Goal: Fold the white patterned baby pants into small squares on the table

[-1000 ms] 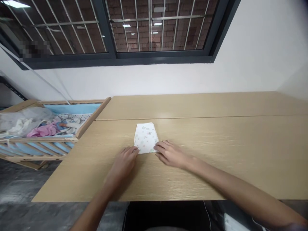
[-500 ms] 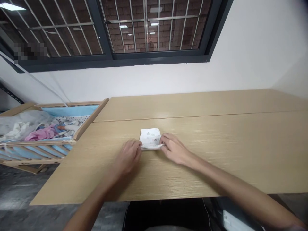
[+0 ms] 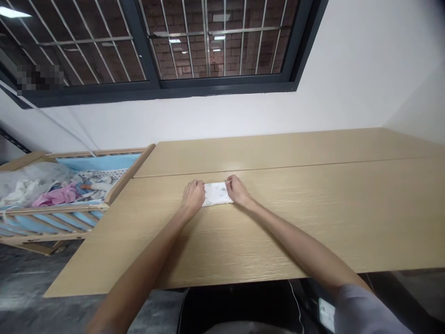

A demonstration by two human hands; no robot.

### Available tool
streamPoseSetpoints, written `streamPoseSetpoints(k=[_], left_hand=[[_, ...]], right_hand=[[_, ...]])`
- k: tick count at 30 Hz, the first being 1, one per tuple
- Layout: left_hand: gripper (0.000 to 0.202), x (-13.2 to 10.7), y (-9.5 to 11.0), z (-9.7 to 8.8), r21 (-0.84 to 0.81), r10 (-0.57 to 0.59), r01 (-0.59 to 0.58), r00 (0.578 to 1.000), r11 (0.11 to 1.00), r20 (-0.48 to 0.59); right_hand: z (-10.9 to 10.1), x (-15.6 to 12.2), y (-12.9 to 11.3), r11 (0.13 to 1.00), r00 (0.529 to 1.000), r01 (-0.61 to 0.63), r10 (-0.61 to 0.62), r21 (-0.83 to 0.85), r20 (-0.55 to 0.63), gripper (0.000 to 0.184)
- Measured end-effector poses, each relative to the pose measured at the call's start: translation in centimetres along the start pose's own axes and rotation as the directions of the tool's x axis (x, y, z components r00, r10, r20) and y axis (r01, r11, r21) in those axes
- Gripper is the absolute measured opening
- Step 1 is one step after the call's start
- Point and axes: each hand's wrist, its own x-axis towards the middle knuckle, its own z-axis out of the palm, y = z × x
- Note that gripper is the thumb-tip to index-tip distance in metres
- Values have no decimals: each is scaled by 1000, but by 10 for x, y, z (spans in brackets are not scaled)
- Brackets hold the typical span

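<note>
A small white printed cloth (image 3: pixel 217 193), folded into a low rectangle, lies on the wooden table (image 3: pixel 313 218) near its middle seam. My left hand (image 3: pixel 193 195) rests on the cloth's left edge with fingers curled over it. My right hand (image 3: pixel 237 189) presses on its right edge, fingertips pinched at the far corner. Both arms stretch forward from the near edge of the table.
A wooden crib (image 3: pixel 69 185) with blue lining and a pile of pink and white clothes (image 3: pixel 52 192) stands against the table's left side. A white wall and a barred window (image 3: pixel 156 46) lie behind. Dark floor shows at the lower left.
The cloth's near half was lifted and folded away from me, making it half as deep. Both hands moved forward with it to its far edge.
</note>
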Motion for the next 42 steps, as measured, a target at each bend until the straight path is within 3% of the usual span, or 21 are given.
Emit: streamPoseSetpoints(k=[2, 4, 6, 9, 14, 25, 29, 35, 38, 42], left_hand=[[40, -5, 4, -3, -15, 21, -21, 999, 1000, -44], [54, -12, 9, -7, -38, 81, -84, 994, 996, -74], [65, -17, 14, -6, -79, 196, -200, 979, 977, -54], [70, -24, 16, 2, -139, 331, -320, 941, 937, 67], [77, -30, 10, 13, -123, 335, -318, 927, 940, 171], [84, -34, 1, 16, -61, 277, -270, 940, 961, 199], [84, -36, -4, 9, -59, 290, -284, 937, 957, 195], [76, -29, -19, -20, -136, 437, -420, 889, 897, 140], [70, -26, -23, -23, -146, 428, -409, 893, 901, 141], [40, -20, -16, -21, -157, 374, -354, 918, 922, 128]], right_hand=[[-6, -6, -7, 996, 994, 76, -79, -40, -81, 35], [-12, -14, -17, 968, 966, 230, -239, -97, -101, 41], [-13, -23, -25, 912, 921, 388, -390, -136, 9, 48], [-8, -33, -26, 850, 859, 499, -461, -167, 222, 61], [-1, -37, -14, 830, 838, 519, -449, -202, 310, 67], [-10, -41, -2, 878, 870, 439, -363, -189, 333, 84], [-12, -42, -3, 882, 867, 442, -374, -163, 331, 91], [-16, -40, 0, 880, 862, 463, -418, -110, 286, 87], [-16, -35, 7, 889, 859, 454, -419, -59, 294, 83], [-16, -26, 11, 907, 884, 418, -419, 51, 209, 67]])
